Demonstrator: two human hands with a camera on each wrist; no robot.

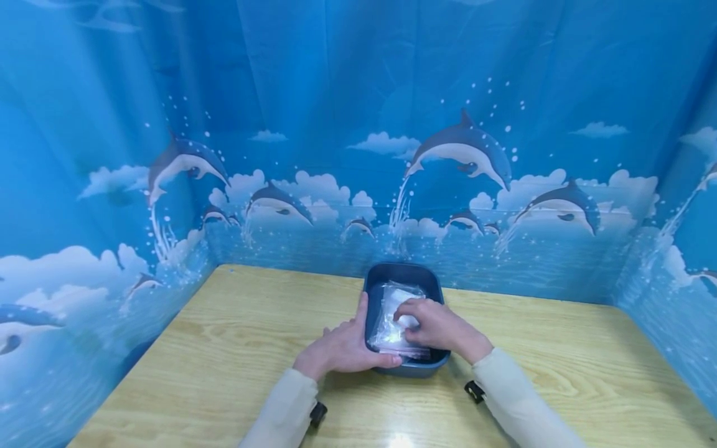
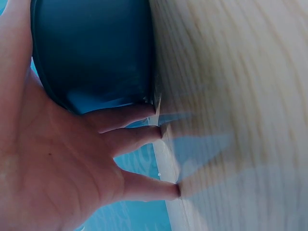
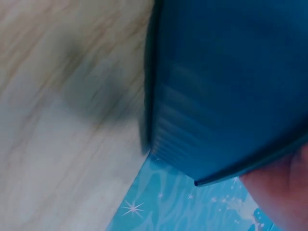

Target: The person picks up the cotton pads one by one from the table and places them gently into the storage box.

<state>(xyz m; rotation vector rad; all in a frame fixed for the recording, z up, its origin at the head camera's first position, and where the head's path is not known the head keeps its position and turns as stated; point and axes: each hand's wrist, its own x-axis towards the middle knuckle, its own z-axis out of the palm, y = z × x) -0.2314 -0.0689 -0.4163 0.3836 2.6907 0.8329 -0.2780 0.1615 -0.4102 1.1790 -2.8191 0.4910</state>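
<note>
Left hand (image 1: 342,350) braces the bin (image 1: 401,277) with straight fingers; right hand (image 1: 437,325) fingers pinch the bag (image 1: 392,323) inside.

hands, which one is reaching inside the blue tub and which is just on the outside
The right hand is inside the blue tub, fingers on the clear plastic packet. The left hand stays outside, against the tub's left wall.

Right hand (image 1: 434,326) covers clear bag (image 1: 392,323); contents unclear; right-wrist view blurred.
</note>
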